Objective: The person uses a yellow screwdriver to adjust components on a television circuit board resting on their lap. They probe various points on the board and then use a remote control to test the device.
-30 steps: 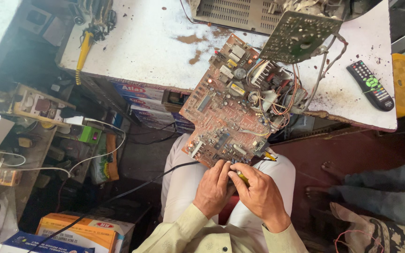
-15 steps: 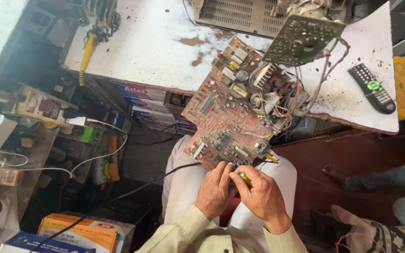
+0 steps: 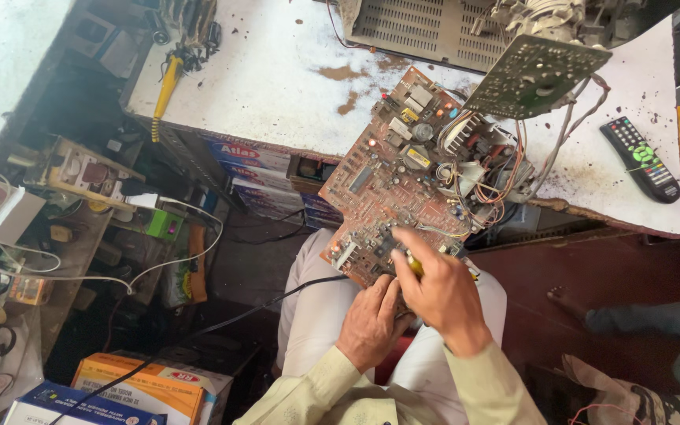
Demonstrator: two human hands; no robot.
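A large brown circuit board [image 3: 403, 181] with many components and wires leans off the edge of the white worktable [image 3: 277, 86] toward my lap. My right hand [image 3: 442, 295] grips a small yellow-handled tool [image 3: 414, 266] whose tip touches the board's near edge. My left hand [image 3: 370, 323] sits just under that edge, fingers curled against the board's lower corner. A black cable runs from under my hands down to the left. A smaller green circuit board [image 3: 533, 75] hangs by wires above the big one.
A black remote control [image 3: 641, 157] lies on the table's right end. A grey vented casing [image 3: 426, 31] sits at the back. A yellow-handled tool [image 3: 164, 94] rests at the table's left. Cluttered shelves, cables and cardboard boxes [image 3: 147, 389] fill the left. Another person's legs show at right.
My right hand has stretched its fingers further up onto the board's near edge. The camera has shifted slightly; the left hand stays beneath the board.
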